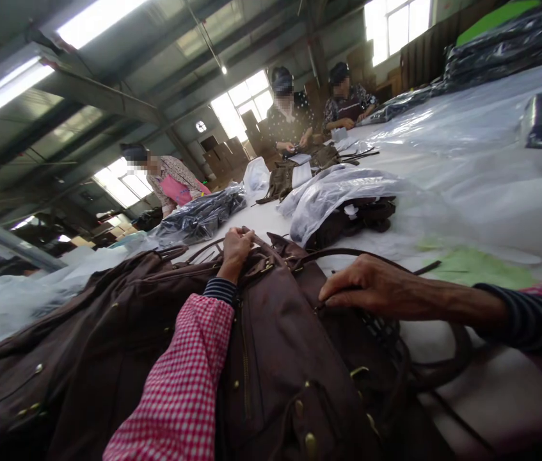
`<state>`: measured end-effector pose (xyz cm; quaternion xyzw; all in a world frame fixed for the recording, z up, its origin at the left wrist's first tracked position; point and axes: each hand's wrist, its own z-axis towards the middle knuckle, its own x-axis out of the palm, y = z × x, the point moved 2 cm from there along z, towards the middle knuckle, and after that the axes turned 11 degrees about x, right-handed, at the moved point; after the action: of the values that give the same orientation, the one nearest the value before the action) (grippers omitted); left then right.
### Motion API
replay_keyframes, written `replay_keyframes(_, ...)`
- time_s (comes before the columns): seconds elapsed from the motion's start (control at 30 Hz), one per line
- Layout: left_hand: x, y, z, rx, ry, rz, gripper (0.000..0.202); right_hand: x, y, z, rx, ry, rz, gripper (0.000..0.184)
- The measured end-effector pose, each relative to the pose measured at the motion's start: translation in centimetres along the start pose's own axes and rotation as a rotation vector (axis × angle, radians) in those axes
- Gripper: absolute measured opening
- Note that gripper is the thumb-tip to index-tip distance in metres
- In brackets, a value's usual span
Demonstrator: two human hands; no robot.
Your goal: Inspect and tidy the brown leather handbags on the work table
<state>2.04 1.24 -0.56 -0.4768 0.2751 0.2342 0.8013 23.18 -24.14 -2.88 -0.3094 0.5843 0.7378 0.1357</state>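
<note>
A dark brown handbag (280, 339) with brass-coloured hardware and a zip on its front lies slanted close before me. At its top, my left hand (238, 248) is closed round a brown bag handle (268, 246). My right hand (376, 285) pinches at the bag's right edge near a small metal fitting, thumb against fingers; what lies between them is too small to make out. Thin brown straps (361, 254) loop behind that hand and droop to the right. More dark brown bags (83, 326) are piled at the left, against my checked sleeve.
Beyond the bag, a brown item under clear plastic (342, 192) rests on the white table (496, 192). Black plastic-wrapped packs (203, 211) lie farther left, and others (510, 51) are stacked at right. Three people (290, 121) are at the table's far side.
</note>
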Motion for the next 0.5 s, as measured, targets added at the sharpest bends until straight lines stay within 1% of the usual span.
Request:
replay_keyframes(0.07,-1.6,-1.8,-1.8,0.095,-0.013,0.045,0.039,0.0,-0.3,-0.1,-0.024,-0.085,-0.074,0.022)
replay_keyframes(0.13,-3.5,-4.5,-5.3,0.267,0.028,0.093,0.044,-0.5,0.2,-0.8,-0.062,-0.193,-0.133,0.021)
replay_keyframes(0.17,-4.5,-6.2,-7.6,0.413,0.086,0.131,0.039,-0.8,0.6,-1.5,-0.081,-0.239,-0.132,0.021)
replay_keyframes(0.2,-5.5,-8.1,-10.3,0.569,0.153,0.152,0.029,-1.0,1.3,-2.4,-0.095,-0.261,-0.11,0.022)
replay_keyframes(0.23,-6.5,-10.0,-13.1,0.678,0.235,0.156,0.022,-1.2,2.0,-3.3,-0.098,-0.253,-0.074,0.022)
replay_keyframes(0.27,-7.6,-11.7,-16.0,0.756,0.309,0.152,0.017,-1.2,2.8,-4.4,-0.096,-0.21,-0.037,0.022)
replay_keyframes(0.3,-8.5,-13.3,-18.9,0.807,0.407,0.149,0.016,-1.1,3.6,-5.5,-0.093,-0.143,-0.012,0.022)
replay_keyframes(0.33,-9.3,-14.5,-21.5,0.83,0.532,0.157,0.019,-0.7,4.2,-6.7,-0.087,-0.067,-0.007,0.021)
replay_keyframes(0.37,-9.9,-15.3,-23.9,0.823,0.639,0.178,0.026,-0.1,4.7,-7.7,-0.082,-0.006,-0.024,0.019)
replay_keyframes(0.4,-10.3,-15.7,-25.9,0.794,0.701,0.205,0.033,0.5,5.0,-8.7,-0.081,0.023,-0.058,0.019)
replay_keyframes(0.43,-10.5,-15.8,-27.4,0.752,0.732,0.23,0.036,1.1,5.0,-9.4,-0.084,0.022,-0.1,0.018)
replay_keyframes(0.5,-10.7,-15.0,-29.3,0.659,0.711,0.248,0.03,2.2,4.5,-10.4,-0.096,-0.018,-0.17,0.012)
